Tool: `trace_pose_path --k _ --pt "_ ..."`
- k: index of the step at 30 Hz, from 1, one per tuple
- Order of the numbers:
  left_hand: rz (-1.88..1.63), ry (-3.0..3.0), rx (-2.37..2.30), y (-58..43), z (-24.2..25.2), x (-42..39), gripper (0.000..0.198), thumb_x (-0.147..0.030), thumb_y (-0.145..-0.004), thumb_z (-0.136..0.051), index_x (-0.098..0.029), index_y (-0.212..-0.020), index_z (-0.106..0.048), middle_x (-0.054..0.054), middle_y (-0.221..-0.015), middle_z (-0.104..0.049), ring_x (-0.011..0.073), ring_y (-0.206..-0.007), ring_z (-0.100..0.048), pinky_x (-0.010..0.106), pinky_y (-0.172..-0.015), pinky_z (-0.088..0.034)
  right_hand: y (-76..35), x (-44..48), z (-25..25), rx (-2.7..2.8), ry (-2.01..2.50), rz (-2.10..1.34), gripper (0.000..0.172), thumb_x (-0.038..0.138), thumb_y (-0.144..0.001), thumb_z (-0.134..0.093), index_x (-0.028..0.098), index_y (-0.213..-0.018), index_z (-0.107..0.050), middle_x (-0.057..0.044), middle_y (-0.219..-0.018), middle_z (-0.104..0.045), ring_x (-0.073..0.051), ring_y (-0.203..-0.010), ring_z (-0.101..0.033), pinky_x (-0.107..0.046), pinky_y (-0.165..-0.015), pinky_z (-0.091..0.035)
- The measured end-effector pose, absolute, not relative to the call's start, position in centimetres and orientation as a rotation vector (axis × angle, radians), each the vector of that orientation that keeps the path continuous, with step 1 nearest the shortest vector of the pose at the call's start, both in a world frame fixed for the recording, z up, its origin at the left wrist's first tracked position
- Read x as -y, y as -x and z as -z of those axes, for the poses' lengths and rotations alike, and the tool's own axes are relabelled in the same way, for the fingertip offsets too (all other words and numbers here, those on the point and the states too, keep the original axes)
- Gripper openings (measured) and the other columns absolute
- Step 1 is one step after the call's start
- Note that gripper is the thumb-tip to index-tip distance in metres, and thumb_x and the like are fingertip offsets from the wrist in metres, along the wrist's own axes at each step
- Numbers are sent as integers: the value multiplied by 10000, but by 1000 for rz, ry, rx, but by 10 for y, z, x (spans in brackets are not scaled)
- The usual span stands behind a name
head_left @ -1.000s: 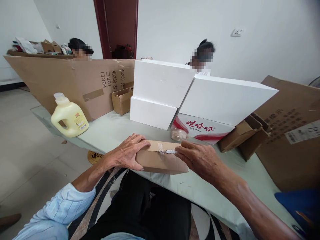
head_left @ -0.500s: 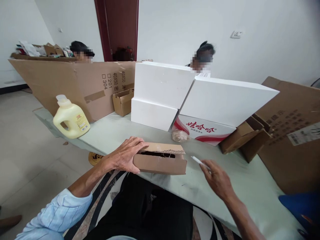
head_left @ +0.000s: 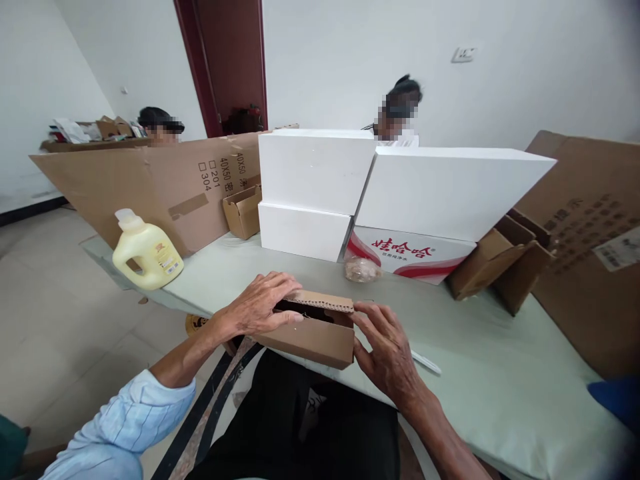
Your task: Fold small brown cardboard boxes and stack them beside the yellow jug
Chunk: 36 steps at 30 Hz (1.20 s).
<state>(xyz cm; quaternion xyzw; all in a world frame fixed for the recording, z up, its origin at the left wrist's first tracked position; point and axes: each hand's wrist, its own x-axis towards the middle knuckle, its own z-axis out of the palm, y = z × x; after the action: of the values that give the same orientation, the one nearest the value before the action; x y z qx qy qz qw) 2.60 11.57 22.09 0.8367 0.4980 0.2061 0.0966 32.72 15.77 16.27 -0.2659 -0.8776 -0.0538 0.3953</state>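
Observation:
A small brown cardboard box [head_left: 313,340] lies at the table's near edge, its top flap slightly raised over a dark gap. My left hand [head_left: 265,303] grips its left end, the thumb over the front edge of the opening. At the right end, my right hand [head_left: 387,347] holds the box between thumb and fingers. A slim white tool [head_left: 426,363], like a pen or a craft knife, lies on the table just right of my right hand; its exact kind is unclear.
White boxes [head_left: 310,172] and a red-and-white carton [head_left: 413,253] stand behind, with a clear plastic-wrapped lump [head_left: 363,269] before them. A yellow detergent jug [head_left: 147,250] is at left. Large cardboard sheets [head_left: 115,193] flank the table [head_left: 480,353]. Two people sit beyond.
My right hand has put the white tool down on the table and moved left onto the box's right end. The box has turned slightly, and my left thumb has shifted to its opening.

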Motion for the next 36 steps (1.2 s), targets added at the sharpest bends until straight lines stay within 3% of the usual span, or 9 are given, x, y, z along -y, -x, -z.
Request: trace_pose_path --k 4,9,13,17,22,28,36 --pt "-634 -2513 -1456 -30 -217 -122 334 -402 -1009 -676 -251 -1304 -632 92 -1340 -687 296 -1222 -631 451 -1037 -490 -324 -153 -160 2059 726 -47 240 143 -1079 -466 236 -1175 -664 -110 -1127 -735 -269 -990 -665 -434 -866 -541" --pt "-751 -2497 -1361 -30 -212 -125 355 -373 -941 -776 -230 -1241 -651 119 -1406 -669 310 -1301 -609 485 -1083 -486 -320 -140 -161 2084 723 -200 223 307 -1082 -597 244 -1290 -644 -99 -1179 -767 -281 -1061 -695 -470 -966 -531" --pt "-827 -2493 -1280 -30 -214 -124 349 -317 -826 -887 -222 -1093 -684 141 -1458 -640 331 -1346 -587 510 -1102 -486 -308 -136 -164 2125 758 -148 139 313 -1072 -594 230 -1132 -687 -94 -1063 -771 -279 -966 -679 -462 -903 -518" --pt "-864 -2476 -1294 -31 -219 -117 251 -224 -873 -810 -220 -1097 -697 143 -1438 -653 318 -1327 -610 514 -1095 -502 -302 -137 -168 2119 805 -169 148 280 -1069 -548 233 -1014 -677 -74 -973 -752 -254 -879 -637 -433 -860 -494" --pt "-874 -2442 -1347 -34 -220 -110 189 -234 -880 -800 -224 -1051 -720 133 -1453 -659 325 -1348 -603 551 -1124 -491 -298 -134 -168 2101 863 -248 181 279 -1075 -504 244 -939 -620 -49 -901 -709 -238 -851 -598 -392 -800 -459" --pt "-867 -2386 -1359 -37 -213 -110 65 -214 -907 -765 -226 -969 -781 112 -1402 -695 310 -1337 -615 571 -1150 -469 -293 -134 -164 2063 900 -264 190 326 -1080 -519 249 -933 -610 -42 -925 -720 -240 -882 -620 -387 -809 -449" --pt "-1027 -2301 -1358 -39 -207 -107 194 -216 -980 -647 -250 -925 -831 84 -1259 -768 279 -1182 -697 526 -1084 -496 -285 -136 -162 2003 931 -243 189 335 -1065 -543 251 -992 -696 -43 -938 -778 -248 -883 -693 -396 -805 -461"
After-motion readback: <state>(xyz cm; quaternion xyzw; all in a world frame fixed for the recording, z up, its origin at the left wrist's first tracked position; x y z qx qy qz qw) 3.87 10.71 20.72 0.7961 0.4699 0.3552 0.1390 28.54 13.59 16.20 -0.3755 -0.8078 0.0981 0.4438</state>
